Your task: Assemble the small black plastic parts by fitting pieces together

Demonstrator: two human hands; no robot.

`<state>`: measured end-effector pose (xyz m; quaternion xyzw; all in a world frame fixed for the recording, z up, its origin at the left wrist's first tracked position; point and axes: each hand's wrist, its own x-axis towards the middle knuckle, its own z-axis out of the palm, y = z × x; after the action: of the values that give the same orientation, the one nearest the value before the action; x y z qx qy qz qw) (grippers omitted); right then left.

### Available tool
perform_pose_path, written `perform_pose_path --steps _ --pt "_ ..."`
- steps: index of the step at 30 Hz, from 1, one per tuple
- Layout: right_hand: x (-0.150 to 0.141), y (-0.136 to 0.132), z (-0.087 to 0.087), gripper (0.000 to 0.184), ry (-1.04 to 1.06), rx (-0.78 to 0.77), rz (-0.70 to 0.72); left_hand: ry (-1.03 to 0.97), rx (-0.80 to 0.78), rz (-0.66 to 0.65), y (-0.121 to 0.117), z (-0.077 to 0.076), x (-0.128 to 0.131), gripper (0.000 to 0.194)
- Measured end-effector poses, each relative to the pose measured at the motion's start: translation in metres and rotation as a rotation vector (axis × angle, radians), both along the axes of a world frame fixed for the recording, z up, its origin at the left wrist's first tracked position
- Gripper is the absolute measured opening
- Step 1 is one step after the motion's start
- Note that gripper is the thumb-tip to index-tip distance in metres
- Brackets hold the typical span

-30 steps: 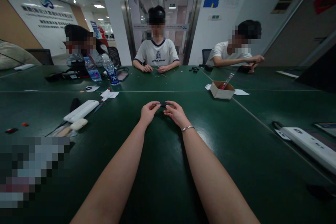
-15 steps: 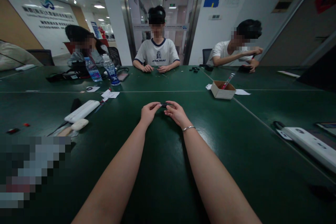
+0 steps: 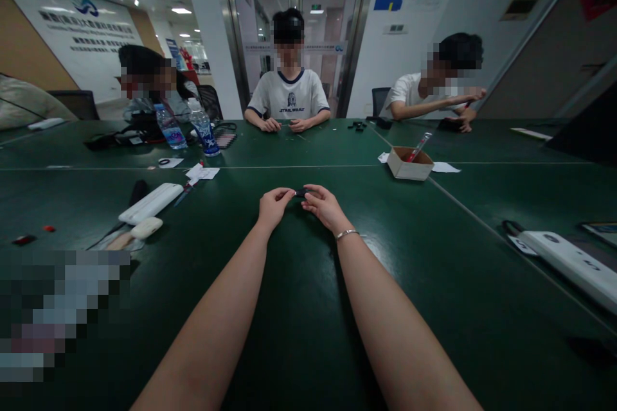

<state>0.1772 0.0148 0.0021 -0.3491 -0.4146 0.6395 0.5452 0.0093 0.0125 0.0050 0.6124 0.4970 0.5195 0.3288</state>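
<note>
A small dark object spans the gap between my two hands, low over the green table. It looks black with a shiny end at the left; its kind is too small to make out. My left hand pinches the shiny left end between thumb and fingertips. My right hand is closed on the darker right end, with thumb and forefinger on it and the other fingers curled below. Fingers cover part of the object. A silver bracelet circles my right wrist.
An open small box with a pen-like item stands ahead right. White power banks and paper scraps lie left; a long white device lies right. Two bottles stand farther back. Several people sit across, one in a printed shirt.
Both hands keep their place and hold on the small dark object. The view has shifted very slightly, and the person at the right has moved a hand a little.
</note>
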Motion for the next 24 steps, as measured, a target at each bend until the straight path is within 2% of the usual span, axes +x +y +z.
perform_pose_path --steps 10,24 --pt "0.0009 0.0044 -0.0071 0.034 0.002 0.031 0.010 0.014 -0.066 0.073 -0.0006 0.0010 0.0032 0.032" --pt "0.0021 0.0046 -0.0075 0.036 -0.016 0.048 0.036 0.117 -0.098 0.093 -0.0063 0.0080 0.0020 0.042"
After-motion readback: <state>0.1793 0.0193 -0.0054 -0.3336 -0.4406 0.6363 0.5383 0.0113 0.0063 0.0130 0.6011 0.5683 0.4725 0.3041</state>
